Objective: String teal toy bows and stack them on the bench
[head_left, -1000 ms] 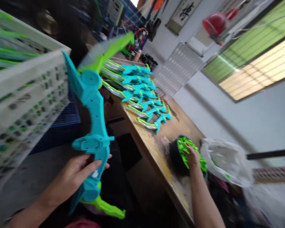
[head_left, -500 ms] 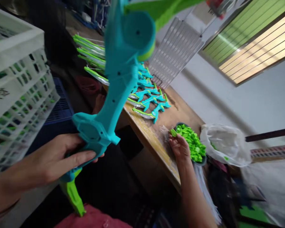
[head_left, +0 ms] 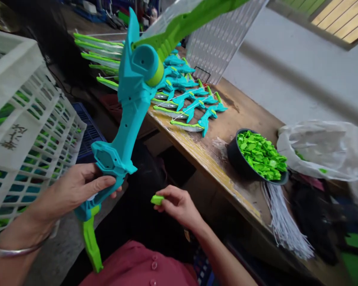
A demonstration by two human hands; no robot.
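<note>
Having left the dark bowl at its two o'clock, the right hand is pinching a small green plastic piece; at nine o'clock, the left hand is gripping a turquoise toy bow, so both parts are now sitting closer together.

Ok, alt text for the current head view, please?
The left hand grips a turquoise and green toy bow while the right hand pinches a small green part. Similar bows lie on a wooden table near a dark bowl of green pieces.
</note>
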